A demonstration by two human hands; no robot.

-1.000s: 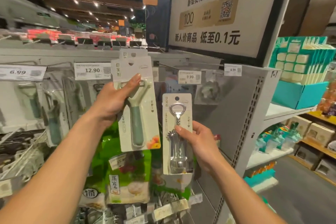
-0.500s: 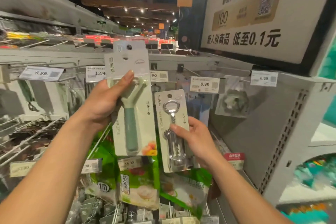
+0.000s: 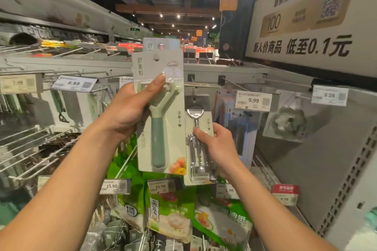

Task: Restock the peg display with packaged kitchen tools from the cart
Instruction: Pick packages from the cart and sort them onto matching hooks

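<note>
Head: 厨美利 peeler card (image 3: 173, 132) (tag (image 3: 253, 100) "9.99")

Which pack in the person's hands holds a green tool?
The peeler pack in the left hand, with its green handle; the corkscrew pack in the right hand is all metal.

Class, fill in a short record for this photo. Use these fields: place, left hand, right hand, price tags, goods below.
Place: shop aisle, facing a peg display with wire pegs
Left hand: grips the carded green peeler upright, thumb across its front
Right hand: pinches the carded metal corkscrew, lower and just right of the peeler
Price tags: 6.99 tag on the left, 9.99 tag and another 6.99 on the right
Goods below: green packets hanging under the 15.90 tags
</note>
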